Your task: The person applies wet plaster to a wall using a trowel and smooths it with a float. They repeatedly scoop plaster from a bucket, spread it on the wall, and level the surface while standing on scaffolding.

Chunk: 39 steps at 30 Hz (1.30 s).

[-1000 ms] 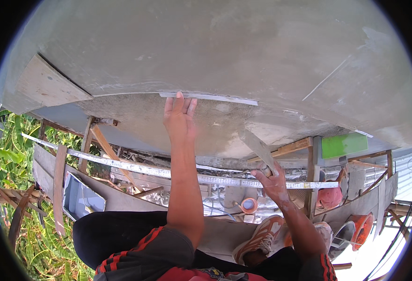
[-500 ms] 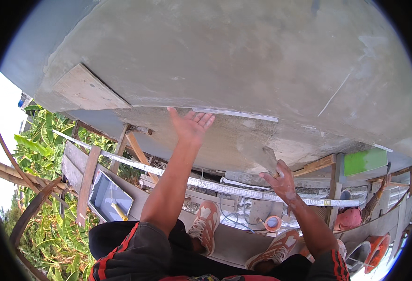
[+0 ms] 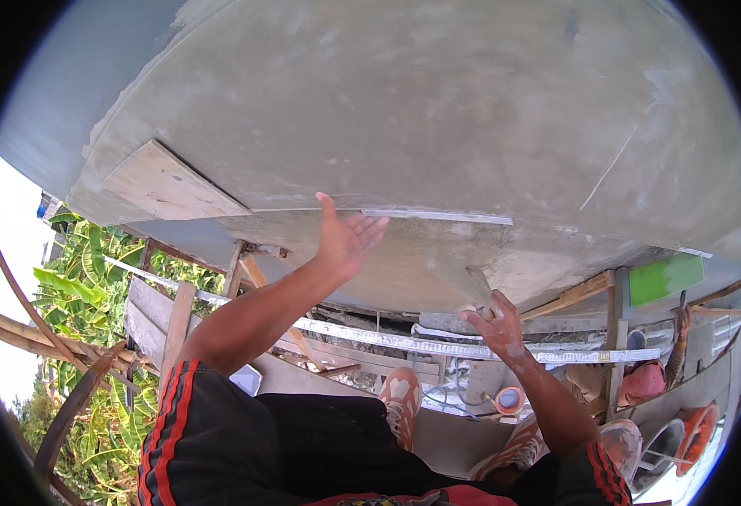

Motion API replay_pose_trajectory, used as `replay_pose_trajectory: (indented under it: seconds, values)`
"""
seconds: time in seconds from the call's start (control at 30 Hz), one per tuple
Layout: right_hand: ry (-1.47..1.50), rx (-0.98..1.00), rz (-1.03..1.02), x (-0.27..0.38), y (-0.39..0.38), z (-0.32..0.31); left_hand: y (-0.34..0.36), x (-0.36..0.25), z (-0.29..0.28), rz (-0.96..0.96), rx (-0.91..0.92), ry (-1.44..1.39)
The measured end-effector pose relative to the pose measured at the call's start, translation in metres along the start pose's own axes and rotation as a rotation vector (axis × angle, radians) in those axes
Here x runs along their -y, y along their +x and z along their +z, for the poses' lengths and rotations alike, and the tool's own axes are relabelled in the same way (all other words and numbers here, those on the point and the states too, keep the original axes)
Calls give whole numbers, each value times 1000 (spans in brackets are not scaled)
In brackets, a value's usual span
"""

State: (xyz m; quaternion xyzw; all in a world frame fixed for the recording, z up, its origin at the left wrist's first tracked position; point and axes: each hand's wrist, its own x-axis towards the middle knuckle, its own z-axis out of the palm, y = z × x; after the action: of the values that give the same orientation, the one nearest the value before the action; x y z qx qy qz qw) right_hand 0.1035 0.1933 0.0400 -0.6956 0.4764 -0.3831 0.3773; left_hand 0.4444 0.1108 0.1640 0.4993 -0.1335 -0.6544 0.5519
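My left hand (image 3: 345, 243) is raised with its fingers spread and nothing in it, close below the lower edge of a grey plastered surface (image 3: 438, 110). A thin white strip (image 3: 438, 217) runs along that edge, just right of my left fingertips. In my right hand (image 3: 499, 327) is a trowel (image 3: 477, 283), held by its handle. The blade points up toward the rougher grey underside (image 3: 404, 249). Whether the blade touches it I cannot tell. A flat pale board (image 3: 177, 185) lies against the plaster to the left.
I stand on planks (image 3: 451, 438). A long whitish bar (image 3: 438, 346) crosses in front of my feet. A green panel (image 3: 665, 280), wooden props (image 3: 615, 337) and another person in a red cap (image 3: 640, 384) are at the right. Orange and dark buckets (image 3: 696, 430) stand lower right.
My left arm has swung outward, its elbow further left, and now hides most of the grey tray. The view has shifted slightly. My right hand keeps hold of the trowel.
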Motion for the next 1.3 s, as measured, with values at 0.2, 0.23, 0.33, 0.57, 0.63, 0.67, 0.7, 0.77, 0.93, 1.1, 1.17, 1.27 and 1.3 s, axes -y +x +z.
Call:
replay_pose_trajectory:
  seconds: [0.2,0.23,0.33,0.57,0.63,0.67,0.7,0.77,0.93,1.1,1.17,1.27,1.3]
  values:
    - [45,28,136,18,-3,20,3,4,-8,36,42,-62]
    - [73,30,143,14,-3,26,3,5,-9,44,57,-67]
    - [91,20,206,10,-6,39,10,11,-14,66,64,-138]
    - [130,-143,131,13,-19,67,16,16,-15,123,61,-204]
    - [119,-108,165,9,-21,63,22,19,-20,136,100,-219]
    - [138,-94,183,7,-21,63,21,18,-19,134,83,-223]
    - [155,-77,201,6,-22,62,21,19,-18,133,65,-229]
    - [140,-91,195,9,-22,63,21,18,-19,132,57,-237]
    - [73,-99,167,14,-13,69,24,17,-25,145,95,-225]
    - [122,-123,99,7,-9,80,24,17,-22,155,113,-200]
    - [136,-122,99,8,-9,84,23,18,-24,158,109,-196]
    - [93,-136,46,4,-9,87,22,19,-22,162,107,-183]
    - [90,-135,32,2,-9,87,22,18,-21,162,106,-181]
